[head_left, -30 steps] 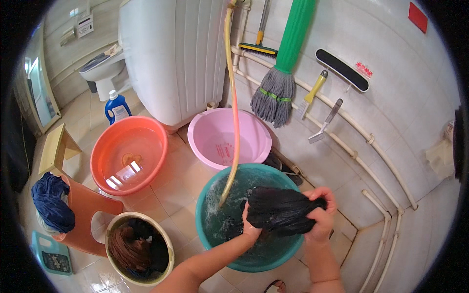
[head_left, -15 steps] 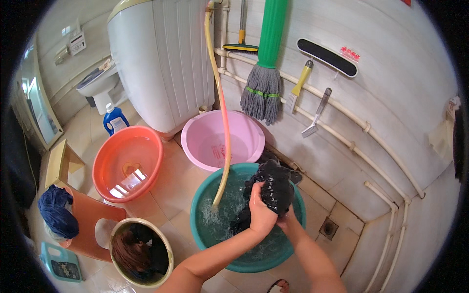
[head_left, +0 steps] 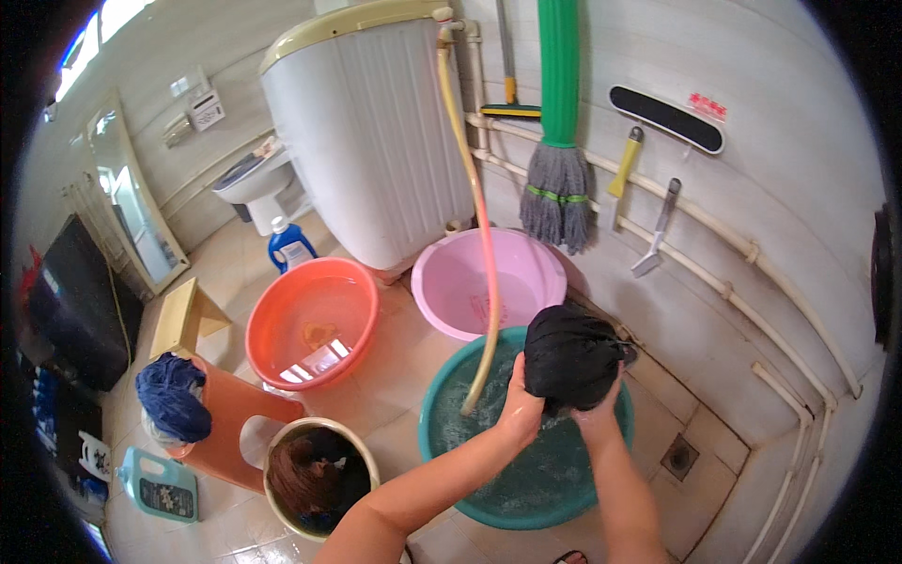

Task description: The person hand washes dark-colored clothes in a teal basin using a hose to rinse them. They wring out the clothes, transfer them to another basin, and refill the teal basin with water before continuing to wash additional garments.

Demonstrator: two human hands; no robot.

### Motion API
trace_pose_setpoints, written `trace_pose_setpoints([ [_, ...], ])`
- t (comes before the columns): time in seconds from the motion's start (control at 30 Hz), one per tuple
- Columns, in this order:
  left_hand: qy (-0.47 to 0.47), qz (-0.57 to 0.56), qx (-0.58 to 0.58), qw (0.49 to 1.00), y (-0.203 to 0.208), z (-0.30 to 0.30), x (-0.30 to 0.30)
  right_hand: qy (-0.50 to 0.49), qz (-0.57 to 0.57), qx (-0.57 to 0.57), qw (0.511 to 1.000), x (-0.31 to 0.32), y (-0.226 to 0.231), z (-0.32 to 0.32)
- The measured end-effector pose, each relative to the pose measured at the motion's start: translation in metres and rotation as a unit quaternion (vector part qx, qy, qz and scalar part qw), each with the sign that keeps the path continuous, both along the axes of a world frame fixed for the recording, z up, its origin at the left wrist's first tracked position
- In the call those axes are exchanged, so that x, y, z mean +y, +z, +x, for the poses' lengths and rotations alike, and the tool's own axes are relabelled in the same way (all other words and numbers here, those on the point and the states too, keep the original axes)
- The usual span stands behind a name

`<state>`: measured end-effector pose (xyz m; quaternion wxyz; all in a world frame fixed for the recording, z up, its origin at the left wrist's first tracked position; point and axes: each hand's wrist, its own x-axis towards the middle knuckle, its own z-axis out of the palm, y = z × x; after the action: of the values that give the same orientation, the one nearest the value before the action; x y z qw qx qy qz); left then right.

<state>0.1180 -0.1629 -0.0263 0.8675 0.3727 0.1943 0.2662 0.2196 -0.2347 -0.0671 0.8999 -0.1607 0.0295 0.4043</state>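
Note:
A bundled wet black cloth (head_left: pixel 571 359) is lifted above the teal basin (head_left: pixel 430 414), gripped between both hands. My left hand (head_left: pixel 522 404) presses its left side, and my right hand (head_left: pixel 599 414) supports it from below and on the right. Much of the right hand's fingers is hidden behind the cloth. From the tap, a yellow and pink hose (head_left: pixel 481 211) hangs down into the basin, and the water around its end is stirred up.
Behind stands a pink basin (head_left: pixel 442 273); left of it, an orange basin (head_left: pixel 258 329) holds water. A cream bucket (head_left: pixel 368 451) contains brown and dark cloth. Dark blue cloth (head_left: pixel 174 399) tops an orange stool (head_left: pixel 235 423). A floor drain (head_left: pixel 679 457) lies right. A mop (head_left: pixel 554 193) hangs on the wall.
The black cloth has been raised and gathered into a compact bundle; its lower part has left the water. My view has shifted left, so the surroundings sit further right.

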Motion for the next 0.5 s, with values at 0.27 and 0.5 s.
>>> trace_pose_setpoints([
  [0.27,-0.382,-0.053,0.096,0.918,-0.087,-0.063,0.066,-0.058,-0.076,-0.128,0.987,-0.001,0.034,0.006],
  [0.5,-0.280,-0.275,0.047,0.919,-0.074,-0.037,0.061,0.003,-0.192,-0.233,0.953,0.008,0.034,-0.035],
])
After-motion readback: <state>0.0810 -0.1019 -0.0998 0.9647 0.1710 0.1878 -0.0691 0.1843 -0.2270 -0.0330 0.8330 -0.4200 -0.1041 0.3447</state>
